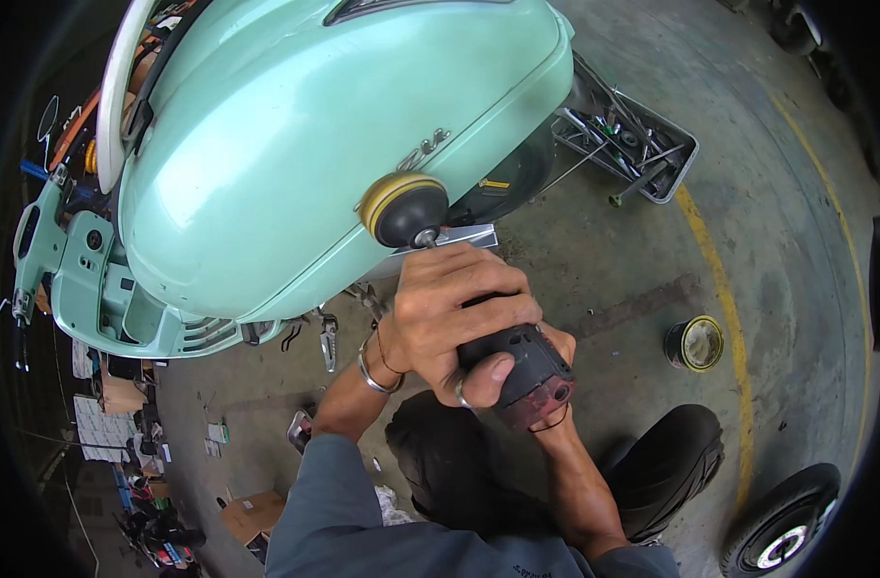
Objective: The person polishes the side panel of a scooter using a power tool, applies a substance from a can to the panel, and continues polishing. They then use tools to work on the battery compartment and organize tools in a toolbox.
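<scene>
My left hand (450, 318), with a steel bangle and a ring, grips a black and red power tool (517, 376) over its top and front. My right hand (556, 345) holds the tool from the right, its fingers mostly hidden behind it. On the tool's spindle sits a round black and yellow polishing pad (406, 210), against the lower edge of the mint-green scooter's side panel (238, 164), just below a chrome emblem (424, 147). Part of the dark rear wheel (507, 178) shows behind the pad.
A metal tray of tools (657, 154) lies right of the scooter. An open tin (692, 344) stands by a yellow floor line (724, 279). A spare wheel (777, 535) lies at lower right, cardboard (252, 515) and clutter at left. My knees are below my hands.
</scene>
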`<action>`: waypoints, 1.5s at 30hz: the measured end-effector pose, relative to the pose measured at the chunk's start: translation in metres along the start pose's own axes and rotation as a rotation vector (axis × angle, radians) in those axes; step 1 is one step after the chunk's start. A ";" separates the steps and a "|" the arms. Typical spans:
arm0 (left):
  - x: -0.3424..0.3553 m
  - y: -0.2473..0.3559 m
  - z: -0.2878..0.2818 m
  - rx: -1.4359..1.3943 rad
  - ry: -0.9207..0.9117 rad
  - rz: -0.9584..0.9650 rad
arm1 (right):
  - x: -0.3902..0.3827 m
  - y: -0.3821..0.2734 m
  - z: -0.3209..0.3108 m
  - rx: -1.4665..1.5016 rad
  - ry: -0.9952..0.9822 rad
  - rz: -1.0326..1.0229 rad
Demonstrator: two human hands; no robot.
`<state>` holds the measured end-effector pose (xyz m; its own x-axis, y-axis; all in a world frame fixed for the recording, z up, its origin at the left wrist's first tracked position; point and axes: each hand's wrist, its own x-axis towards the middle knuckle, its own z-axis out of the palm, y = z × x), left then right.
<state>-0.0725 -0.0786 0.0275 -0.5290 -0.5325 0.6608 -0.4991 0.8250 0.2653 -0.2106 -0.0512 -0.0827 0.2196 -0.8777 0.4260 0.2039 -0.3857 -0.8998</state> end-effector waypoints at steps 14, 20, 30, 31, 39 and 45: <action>0.072 -0.017 0.008 -0.088 0.288 0.090 | 0.052 -0.046 -0.056 -0.529 -0.022 -0.148; 0.034 0.023 -0.067 -0.052 0.282 0.055 | 0.061 -0.104 -0.001 -0.252 -0.240 -0.074; 0.120 0.010 -0.092 -0.306 0.163 -0.347 | 0.098 -0.195 -0.015 -0.341 -0.119 0.494; 0.133 0.008 -0.092 -0.346 0.172 -0.368 | 0.106 -0.207 -0.019 -0.350 -0.092 0.570; 0.150 0.018 -0.173 -0.414 0.196 -0.463 | 0.130 -0.272 0.020 -0.422 -0.187 0.592; 0.149 0.014 -0.207 -0.487 0.212 -0.621 | 0.193 -0.314 0.037 -0.432 -0.412 0.747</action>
<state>-0.0161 -0.1074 0.2755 -0.0892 -0.9126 0.3990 -0.2787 0.4074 0.8697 -0.1969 -0.0894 0.2855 0.4859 -0.8023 -0.3467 -0.4764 0.0895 -0.8747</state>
